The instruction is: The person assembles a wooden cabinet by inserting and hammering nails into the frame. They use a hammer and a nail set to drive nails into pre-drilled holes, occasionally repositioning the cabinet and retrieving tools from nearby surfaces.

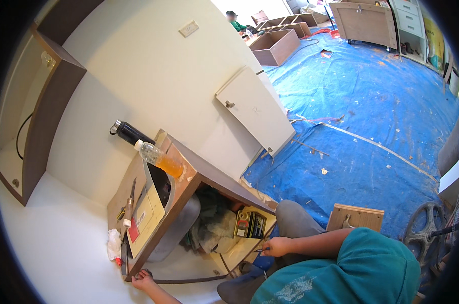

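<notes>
Brown wooden cabinet [199,177], boxy, smooth. Left hand [142,278] curled over bottom corner edge; right hand [276,247] pinched small thin tool [260,250], arm outstretched.

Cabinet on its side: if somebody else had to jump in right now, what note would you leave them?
Left hand grips the bottom corner of the tipped cabinet.
Right hand pinches a small thin tool at the cabinet's open front edge; its kind is too small to tell.
A bottle, a flask and hand tools rest on top.
The door leans against the wall, unattached. Nothing shows how far the fixing has got.
</notes>
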Action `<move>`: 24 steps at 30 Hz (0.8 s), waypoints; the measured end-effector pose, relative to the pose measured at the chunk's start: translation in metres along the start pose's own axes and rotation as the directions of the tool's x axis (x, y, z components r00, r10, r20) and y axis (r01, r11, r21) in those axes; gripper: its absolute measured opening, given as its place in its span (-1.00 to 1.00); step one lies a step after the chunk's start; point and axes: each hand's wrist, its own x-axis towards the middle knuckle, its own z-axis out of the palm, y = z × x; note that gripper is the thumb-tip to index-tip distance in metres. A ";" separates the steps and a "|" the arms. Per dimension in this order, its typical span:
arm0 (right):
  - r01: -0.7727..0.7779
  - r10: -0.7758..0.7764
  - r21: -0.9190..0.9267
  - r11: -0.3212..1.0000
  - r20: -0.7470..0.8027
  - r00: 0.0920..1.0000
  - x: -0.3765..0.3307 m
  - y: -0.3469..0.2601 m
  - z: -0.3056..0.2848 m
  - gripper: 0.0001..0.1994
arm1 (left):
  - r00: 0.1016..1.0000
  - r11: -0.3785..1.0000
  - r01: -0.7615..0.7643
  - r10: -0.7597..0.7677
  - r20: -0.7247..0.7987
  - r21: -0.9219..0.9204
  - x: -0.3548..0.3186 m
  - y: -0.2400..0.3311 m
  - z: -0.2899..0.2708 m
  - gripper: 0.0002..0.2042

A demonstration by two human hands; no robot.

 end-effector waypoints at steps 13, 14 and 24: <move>0.036 -0.037 -0.007 0.999 -0.040 0.999 0.008 0.011 0.007 -0.64 | 0.987 0.980 0.114 -0.093 0.132 -0.160 0.010 0.003 -0.007 -0.43; 0.038 -0.038 -0.008 0.999 -0.038 0.999 0.010 0.012 0.007 -0.64 | 0.979 0.978 0.141 -0.116 0.165 -0.153 0.008 0.002 -0.004 -0.44; -0.119 0.119 0.026 0.993 0.004 0.993 0.006 0.000 0.003 -0.59 | 0.890 0.977 0.212 -0.190 0.415 -0.008 -0.008 -0.006 -0.002 -0.43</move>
